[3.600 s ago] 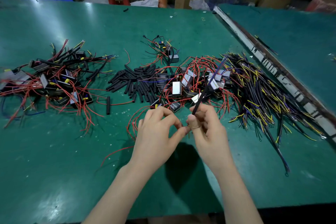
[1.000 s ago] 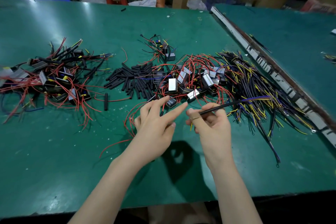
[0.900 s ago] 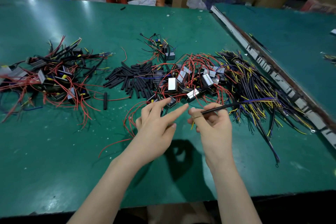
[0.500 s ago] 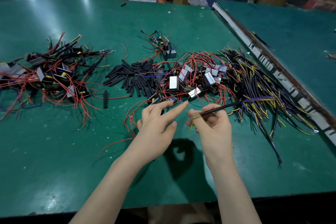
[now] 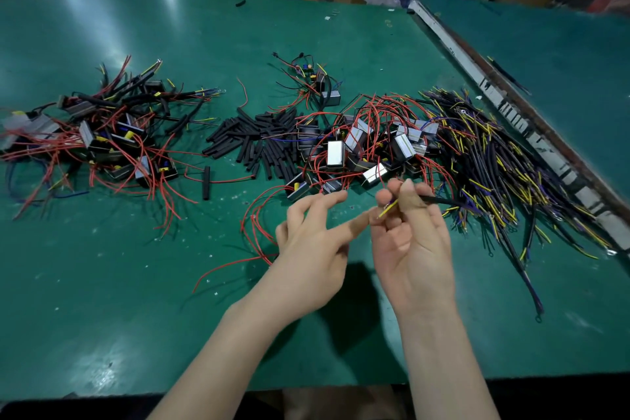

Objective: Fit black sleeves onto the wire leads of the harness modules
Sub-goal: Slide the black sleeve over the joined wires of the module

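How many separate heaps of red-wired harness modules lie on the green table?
3: a large heap of red-wired modules at far left, a tangled middle heap ahead of the hands, a small cluster behind it. Modules underneath may be hidden.

Bright overhead glare on table [image 5: 102, 283]; edges warped, perhaps blurred.

The right hand's [image 5: 410, 245] fingers hide where its grip meets the sleeved lead [image 5: 439, 202]; the left pile [image 5: 99, 136] runs past the table's [image 5: 102, 283] left edge

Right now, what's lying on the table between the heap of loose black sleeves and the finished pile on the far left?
In the head view, one stray black sleeve threaded on a red wire lies between the loose sleeves and left pile; otherwise bare green table.
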Demonstrator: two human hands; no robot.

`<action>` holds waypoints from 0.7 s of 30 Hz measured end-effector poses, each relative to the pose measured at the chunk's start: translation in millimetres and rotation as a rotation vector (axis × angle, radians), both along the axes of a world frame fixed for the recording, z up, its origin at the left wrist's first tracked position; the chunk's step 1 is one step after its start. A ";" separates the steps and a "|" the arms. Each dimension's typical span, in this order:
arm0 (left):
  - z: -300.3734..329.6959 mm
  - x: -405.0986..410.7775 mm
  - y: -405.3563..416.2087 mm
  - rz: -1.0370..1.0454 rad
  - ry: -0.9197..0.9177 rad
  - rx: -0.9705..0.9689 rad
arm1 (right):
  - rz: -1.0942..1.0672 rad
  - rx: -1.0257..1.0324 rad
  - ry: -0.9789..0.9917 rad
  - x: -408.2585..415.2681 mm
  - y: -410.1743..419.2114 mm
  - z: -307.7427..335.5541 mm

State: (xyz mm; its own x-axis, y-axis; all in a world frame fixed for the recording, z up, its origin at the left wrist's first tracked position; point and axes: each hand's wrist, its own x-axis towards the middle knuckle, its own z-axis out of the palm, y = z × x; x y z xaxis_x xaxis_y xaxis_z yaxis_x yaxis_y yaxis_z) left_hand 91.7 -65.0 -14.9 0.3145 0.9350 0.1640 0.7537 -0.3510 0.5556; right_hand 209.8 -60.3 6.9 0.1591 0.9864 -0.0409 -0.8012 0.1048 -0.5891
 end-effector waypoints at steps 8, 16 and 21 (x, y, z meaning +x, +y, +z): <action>5.1 -3.6 1.1 0.066 0.119 0.134 | 0.090 -0.005 -0.101 -3.8 -4.3 2.9; 1.4 -11.6 0.2 0.151 0.164 0.210 | 0.001 -0.084 -0.124 3.7 7.0 -9.6; -2.7 -25.6 24.7 0.581 -0.151 -0.130 | -0.052 -0.171 -0.342 14.9 7.5 -27.0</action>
